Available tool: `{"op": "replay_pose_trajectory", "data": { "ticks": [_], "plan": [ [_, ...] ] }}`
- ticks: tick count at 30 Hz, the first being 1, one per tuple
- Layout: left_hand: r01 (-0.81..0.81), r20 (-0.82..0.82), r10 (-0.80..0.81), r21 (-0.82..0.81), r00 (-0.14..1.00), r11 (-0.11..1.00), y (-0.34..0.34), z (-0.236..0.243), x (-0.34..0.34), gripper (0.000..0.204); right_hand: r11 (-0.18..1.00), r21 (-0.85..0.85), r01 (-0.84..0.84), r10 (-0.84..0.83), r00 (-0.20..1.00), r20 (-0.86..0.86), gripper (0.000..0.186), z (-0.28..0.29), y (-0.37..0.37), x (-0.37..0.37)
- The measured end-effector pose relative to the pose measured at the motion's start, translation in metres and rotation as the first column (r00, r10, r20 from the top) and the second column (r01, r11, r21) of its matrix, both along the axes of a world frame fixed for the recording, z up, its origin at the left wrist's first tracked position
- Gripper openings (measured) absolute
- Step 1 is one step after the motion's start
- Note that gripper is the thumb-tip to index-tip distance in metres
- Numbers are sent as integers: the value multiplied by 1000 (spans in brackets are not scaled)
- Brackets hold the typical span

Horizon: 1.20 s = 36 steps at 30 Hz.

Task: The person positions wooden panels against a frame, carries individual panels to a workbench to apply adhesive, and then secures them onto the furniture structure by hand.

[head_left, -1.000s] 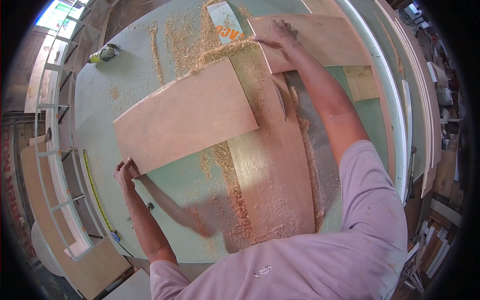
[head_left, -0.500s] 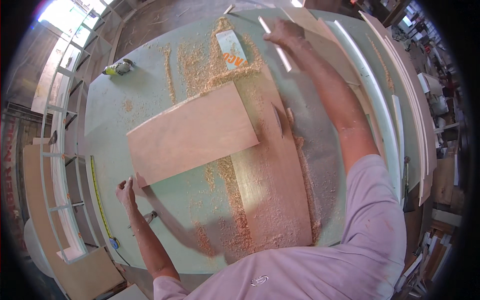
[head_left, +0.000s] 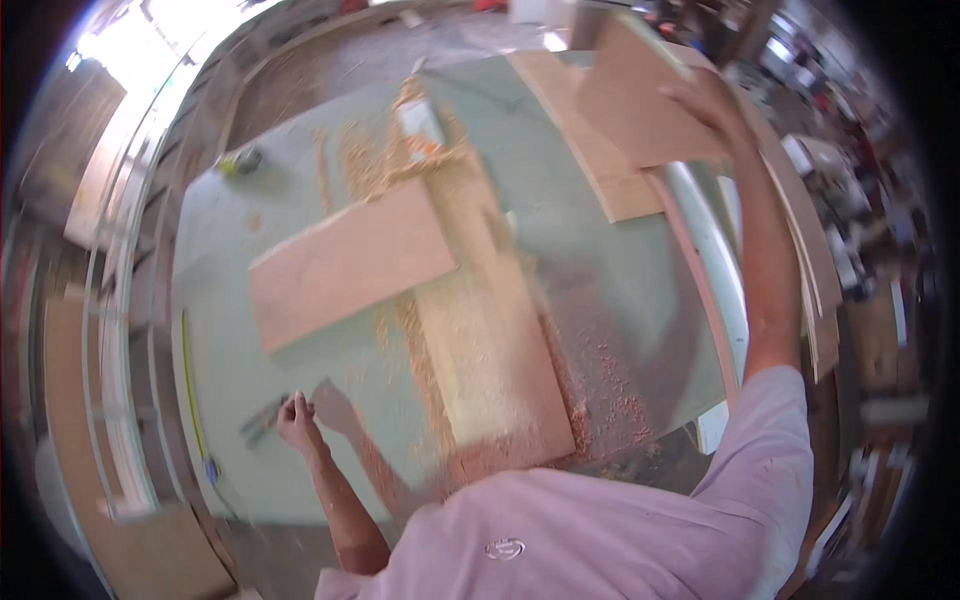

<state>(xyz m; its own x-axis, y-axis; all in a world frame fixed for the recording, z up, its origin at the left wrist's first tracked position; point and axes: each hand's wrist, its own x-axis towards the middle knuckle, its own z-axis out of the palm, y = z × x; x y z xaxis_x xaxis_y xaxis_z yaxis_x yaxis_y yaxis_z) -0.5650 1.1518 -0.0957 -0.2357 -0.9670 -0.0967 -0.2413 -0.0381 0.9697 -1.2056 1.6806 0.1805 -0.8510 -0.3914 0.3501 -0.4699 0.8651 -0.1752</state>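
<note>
Raised at the far right, a thin plywood panel [head_left: 640,95] is in my right hand [head_left: 708,108]. The thumb lies on its face; the other fingers are partly hidden. My left hand [head_left: 300,422] is over the left side of the table with its fingers drawn together, and what is in them, if anything, cannot be made out. Beside that hand is a blurred dark tool [head_left: 262,424] whose kind is unclear. A rectangular plywood piece [head_left: 350,262] lies across a long board [head_left: 490,360] covered with shavings.
The pale green table [head_left: 215,290] carries a yellow tape measure [head_left: 190,390], a yellow-green power tool [head_left: 240,162] and a white piece [head_left: 420,130] among shavings. A flat board [head_left: 590,150] and long strips [head_left: 690,270] line the right side. A ladder-like frame [head_left: 100,350] stands left.
My right hand has let go of the narrow white strip and now holds up a plywood panel farther right. My left hand has moved down and right from the plywood corner to the dark tool.
</note>
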Motion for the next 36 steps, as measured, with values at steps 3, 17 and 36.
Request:
{"op": "replay_pose_trajectory", "data": {
  "ticks": [3, 17, 36],
  "plan": [
    [-297, 96, 307, -101, 947, 949, 20, -10, 71, 22, 965, -184, 189, -140, 958, 249, 62, -43, 126, -9],
    [-499, 80, 801, 817, 593, 288, 96, -129, 249, 62, 165, -895, 415, -445, 841, 308, 65, -140, 200, 295],
    [-89, -483, 723, 799, 494, 595, 51, -138, 273, 81, 3, -962, 274, -183, 946, 269, 69, -108, 174, 677]
  ]
}}
